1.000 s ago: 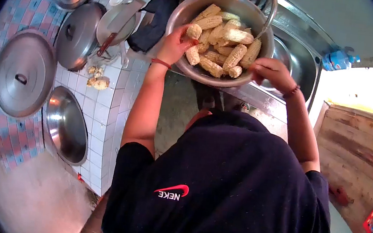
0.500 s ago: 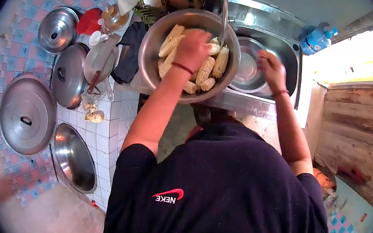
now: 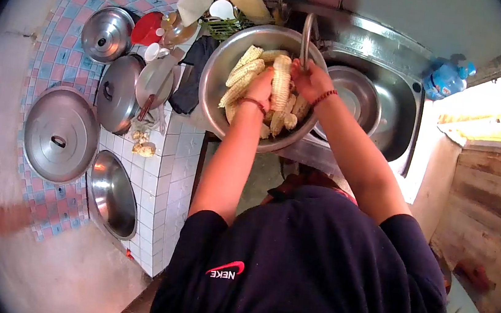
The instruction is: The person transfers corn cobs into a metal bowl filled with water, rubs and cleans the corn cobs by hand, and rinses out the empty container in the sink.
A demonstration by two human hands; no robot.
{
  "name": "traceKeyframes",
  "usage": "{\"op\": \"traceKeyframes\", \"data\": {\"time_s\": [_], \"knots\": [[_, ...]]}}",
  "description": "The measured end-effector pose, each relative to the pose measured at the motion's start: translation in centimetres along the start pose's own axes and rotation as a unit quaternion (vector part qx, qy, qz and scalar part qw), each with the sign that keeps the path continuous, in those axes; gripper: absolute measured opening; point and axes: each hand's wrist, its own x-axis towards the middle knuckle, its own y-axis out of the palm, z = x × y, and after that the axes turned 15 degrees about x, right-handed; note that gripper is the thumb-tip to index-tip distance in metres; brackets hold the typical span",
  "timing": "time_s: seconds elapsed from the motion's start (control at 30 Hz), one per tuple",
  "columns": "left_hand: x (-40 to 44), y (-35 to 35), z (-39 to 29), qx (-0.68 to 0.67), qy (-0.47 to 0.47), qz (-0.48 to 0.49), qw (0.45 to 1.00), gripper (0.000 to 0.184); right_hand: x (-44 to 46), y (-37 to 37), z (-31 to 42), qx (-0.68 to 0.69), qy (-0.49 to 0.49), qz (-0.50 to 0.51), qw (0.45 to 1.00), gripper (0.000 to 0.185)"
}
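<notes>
In the head view, a large metal basin (image 3: 207, 99) holds several pale corn cobs (image 3: 244, 74). My left hand (image 3: 261, 88) is closed around the side of one upright corn cob (image 3: 281, 84) inside the basin. On the other side of that cob is my right hand (image 3: 312, 83), just below the curved tap (image 3: 307, 30). Its fingers are curled toward the cob; whether they touch it or pinch something small I cannot make out. A beaded bracelet circles each wrist.
Right of the basin, a smaller metal bowl (image 3: 372, 111) sits in the sink (image 3: 397, 142). A blue bottle (image 3: 447, 82) stands at the sink's far corner. Pot lids (image 3: 56, 153), a knife (image 3: 154, 93) and corn scraps (image 3: 144, 149) lie on the tiled counter at left.
My right hand has moved left from over the sink to the basin, beside the tap. My left hand now has an upright cob at its side. The view has shifted slightly.
</notes>
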Motion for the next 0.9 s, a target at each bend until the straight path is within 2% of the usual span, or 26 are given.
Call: {"op": "traceKeyframes", "data": {"time_s": [0.03,0.07,0.1,0.2,0.23,0.3,0.33,0.37,0.4,0.43,0.47,0.5,0.53,0.57,0.6,0.63,0.67,0.7,0.73,0.8,0.83,0.87,0.9], "knots": [[1.3,0.6,1.1,-0.048,-0.004,0.005,0.999,0.032,-0.9,0.5,0.2,-0.032,-0.041,0.001,0.999,0.027],[3.2,0.5,2.1,-0.041,-0.03,0.059,0.997,0.032,-2.3,1.2,0.4,-0.064,-0.083,0.003,0.995,0.027],[2.3,2.1,1.4,-0.083,-0.044,0.068,0.993,0.035,-6.3,3.7,0.8,-0.131,-0.113,-0.019,0.985,0.036],[3.0,4.9,2.1,-0.153,-0.043,0.125,0.979,0.042,-10.9,4.1,3.1,-0.272,-0.054,0.045,0.96,0.041],[3.3,5.6,2.4,-0.167,-0.035,0.146,0.974,0.045,-11.4,3.7,3.6,-0.324,-0.066,0.058,0.942,0.04],[3.9,7.5,3.2,-0.193,-0.009,0.106,0.975,0.043,-11.8,2.7,4.5,-0.423,-0.087,0.089,0.897,0.039],[4.0,8.0,3.2,-0.204,0.006,0.085,0.975,0.042,-11.6,2.2,4.6,-0.516,-0.126,0.096,0.842,0.039],[3.7,7.9,3.0,-0.192,-0.015,0.123,0.974,0.052,-11.3,1.5,4.6,-0.599,-0.165,0.103,0.776,0.039],[3.5,8.1,2.8,-0.204,-0.045,0.122,0.97,0.057,-11.0,0.7,4.3,-0.674,-0.201,0.112,0.702,0.039],[2.9,8.7,2.1,-0.216,-0.074,0.118,0.966,0.062,-10.7,-0.4,3.3,-0.637,-0.247,0.147,0.715,0.044],[2.7,9.0,2.0,-0.229,-0.101,0.112,0.962,0.067,-11.0,-0.5,2.7,-0.677,-0.296,0.159,0.654,0.045],[2.4,9.4,1.9,-0.219,-0.085,0.11,0.966,0.082,-11.3,-0.6,2.2,-0.71,-0.341,0.175,0.591,0.046],[1.2,9.8,1.1,-0.224,-0.06,0.11,0.966,0.075,-11.4,-0.6,1.7,-0.734,-0.385,0.195,0.525,0.046],[-0.1,9.8,0.8,-0.248,-0.085,0.173,0.949,0.077,-10.8,-1.0,1.6,-0.74,-0.396,0.199,0.506,0.047],[2.4,9.2,2.6,-0.266,-0.074,0.193,0.941,0.078,-9.9,-1.6,1.6,-0.752,-0.403,0.18,0.49,0.049],[2.4,9.2,3.4,-0.256,-0.055,0.167,0.95,0.073,-10.0,-0.8,1.6,-0.757,-0.379,0.164,0.506,0.05],[2.0,9.4,3.6,-0.213,-0.013,0.085,0.973,0.066,-9.1,-1.5,1.6,-0.763,-0.418,0.151,0.47,0.047],[0.8,9.6,3.3,-0.302,-0.013,0.17,0.938,0.046,-8.5,-1.4,2.0,-0.75,-0.393,0.165,0.507,0.047],[2.8,8.9,5.8,-0.284,0.137,0.179,0.932,0.032,-8.2,-1.0,2.2,-0.736,-0.365,0.175,0.542,0.047],[1.5,9.5,5.0,-0.23,0.192,0.074,0.951,0.03,-9.4,1.6,2.1,-0.726,-0.208,0.144,0.639,0.052],[1.7,9.6,4.9,-0.226,0.205,0.036,0.952,0.03,-8.8,0.9,2.1,-0.76,-0.267,0.182,0.564,0.056],[1.8,9.7,4.9,-0.222,0.215,0.002,0.951,0.03,-8.6,0.4,1.6,-0.767,-0.302,0.194,0.532,0.056],[1.9,9.4,4.9,-0.141,0.209,-0.05,0.966,0.032,-8.4,0.0,1.1,-0.771,-0.339,0.201,0.5,0.057]]}}
